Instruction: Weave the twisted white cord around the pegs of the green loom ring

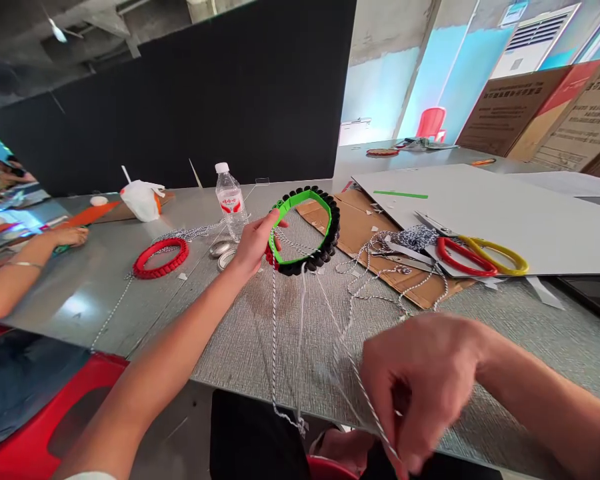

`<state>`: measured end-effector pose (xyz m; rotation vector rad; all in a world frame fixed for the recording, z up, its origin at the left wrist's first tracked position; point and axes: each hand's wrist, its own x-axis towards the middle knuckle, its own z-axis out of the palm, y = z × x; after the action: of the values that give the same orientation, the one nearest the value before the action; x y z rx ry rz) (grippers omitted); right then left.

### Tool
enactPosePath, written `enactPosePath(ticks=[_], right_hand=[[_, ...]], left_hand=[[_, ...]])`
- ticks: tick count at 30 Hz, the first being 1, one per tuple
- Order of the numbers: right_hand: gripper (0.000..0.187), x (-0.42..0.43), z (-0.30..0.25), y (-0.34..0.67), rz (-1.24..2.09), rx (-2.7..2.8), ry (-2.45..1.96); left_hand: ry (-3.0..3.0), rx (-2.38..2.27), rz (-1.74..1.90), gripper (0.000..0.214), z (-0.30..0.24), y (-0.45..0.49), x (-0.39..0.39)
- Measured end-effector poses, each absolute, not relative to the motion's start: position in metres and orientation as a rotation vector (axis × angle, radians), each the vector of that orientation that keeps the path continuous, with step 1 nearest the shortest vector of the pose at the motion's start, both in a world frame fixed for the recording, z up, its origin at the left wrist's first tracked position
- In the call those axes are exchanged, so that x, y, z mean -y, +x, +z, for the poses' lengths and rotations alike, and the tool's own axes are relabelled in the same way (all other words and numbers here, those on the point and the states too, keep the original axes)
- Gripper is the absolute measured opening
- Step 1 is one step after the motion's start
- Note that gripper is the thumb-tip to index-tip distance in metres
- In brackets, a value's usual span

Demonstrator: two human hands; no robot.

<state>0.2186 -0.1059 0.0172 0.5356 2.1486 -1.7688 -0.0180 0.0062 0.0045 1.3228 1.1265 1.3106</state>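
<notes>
1. Two hands working. Left hand (254, 245) holds a green-and-black peg ring (303, 197) up above the desk (75, 313), fingers clamped on its rim.
2. Right hand (420, 380) pinches a black-and-white twisted cord (367, 407), fingers together (a little blurred).
3. Done: strands hang from the ring. Left: loose cord on the desk; no finished piece shows.
4. Red peg ring (160, 259) lies well apart.

Grey table (75, 300) — red knitting loom (161, 258), water bottle (231, 203), cardboard (405, 277), white board (505, 213)
</notes>
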Motion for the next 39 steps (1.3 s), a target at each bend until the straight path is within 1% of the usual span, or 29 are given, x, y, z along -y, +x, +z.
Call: enactPosePath(ticks=[2, 3, 5, 6, 8, 10, 12, 14, 17, 19, 20, 21, 24, 26, 27, 29, 30, 31, 32, 34, 37, 39], right_hand=[[0.017, 0.103, 0.017, 0.224, -1.697, -2.159, 0.634], [0.02, 0.099, 0.015, 0.225, -1.662, -2.294, 0.794], [0.031, 0.09, 0.006, 0.223, -1.623, -2.603, 1.179], [0.036, 0.086, 0.002, 0.22, -1.65, -2.715, 1.341], [0.041, 0.081, -0.005, 0.213, -1.842, -2.818, 1.519], [0.037, 0.081, -0.009, 0.204, -2.121, -2.795, 1.507], [0.035, 0.084, -0.012, 0.197, -2.275, -2.769, 1.47], [0.034, 0.086, -0.014, 0.193, -2.27, -2.856, 1.469], [0.032, 0.088, -0.017, 0.192, -2.153, -3.074, 1.487], [0.028, 0.088, -0.019, 0.194, -1.972, -3.2, 1.553], [0.026, 0.088, -0.019, 0.195, -1.8, -3.287, 1.59], [0.023, 0.088, -0.02, 0.196, -1.568, -3.398, 1.609], [0.015, 0.085, -0.025, 0.201, -0.699, -3.69, 1.544], [0.017, 0.082, -0.028, 0.205, -0.202, -3.697, 1.51], [0.021, 0.08, -0.03, 0.207, -0.008, -3.644, 1.524], [0.027, 0.078, -0.032, 0.21, 0.272, -3.49, 1.555], [0.028, 0.077, -0.032, 0.211, 0.365, -3.409, 1.565], [0.029, 0.076, -0.032, 0.212, 0.43, -3.333, 1.569], [0.03, 0.075, -0.032, 0.212, 0.477, -3.267, 1.571], [0.03, 0.074, -0.032, 0.212, 0.523, -3.174, 1.573], [0.031, 0.071, -0.035, 0.212, 0.469, -3.14, 1.604], [0.033, 0.07, -0.037, 0.213, 0.363, -3.187, 1.666]], left_hand=[[1.315, -1.136, 1.285, 0.042, 0.005, -0.018, -0.006], [1.317, -1.139, 1.275, 0.042, 0.005, -0.018, -0.005], [1.331, -1.135, 1.27, 0.042, 0.005, -0.017, -0.004], [1.345, -1.129, 1.267, 0.043, 0.005, -0.017, -0.003], [1.383, -1.121, 1.256, 0.045, 0.003, -0.015, -0.002], [1.43, -1.112, 1.248, 0.047, 0.0, -0.014, -0.002], [1.484, -1.108, 1.258, 0.05, -0.003, -0.012, -0.002], [1.545, -1.1, 1.281, 0.052, -0.006, -0.011, -0.002], [1.627, -1.096, 1.302, 0.054, -0.01, -0.01, -0.002], [1.677, -1.096, 1.3, 0.055, -0.015, -0.009, -0.003], [1.696, -1.092, 1.295, 0.056, -0.017, -0.008, -0.004], [1.707, -1.084, 1.288, 0.057, -0.019, -0.008, -0.005], [1.656, -1.077, 1.302, 0.06, -0.023, -0.008, -0.012], [1.535, -1.108, 1.364, 0.061, -0.02, -0.011, -0.016], [1.458, -1.1, 1.359, 0.065, -0.017, -0.013, -0.017], [1.317, -1.044, 1.255, 0.077, -0.008, -0.017, -0.015], [1.276, -1.027, 1.206, 0.08, -0.003, -0.017, -0.012], [1.265, -1.017, 1.149, 0.078, 0.001, -0.017, -0.009], [1.277, -1.023, 1.109, 0.07, 0.004, -0.016, -0.005], [1.369, -1.06, 1.055, 0.048, 0.007, -0.012, 0.003], [1.409, -1.133, 1.054, 0.027, 0.004, -0.005, 0.009], [1.364, -1.145, 1.093, 0.02, 0.0, -0.003, 0.008]])
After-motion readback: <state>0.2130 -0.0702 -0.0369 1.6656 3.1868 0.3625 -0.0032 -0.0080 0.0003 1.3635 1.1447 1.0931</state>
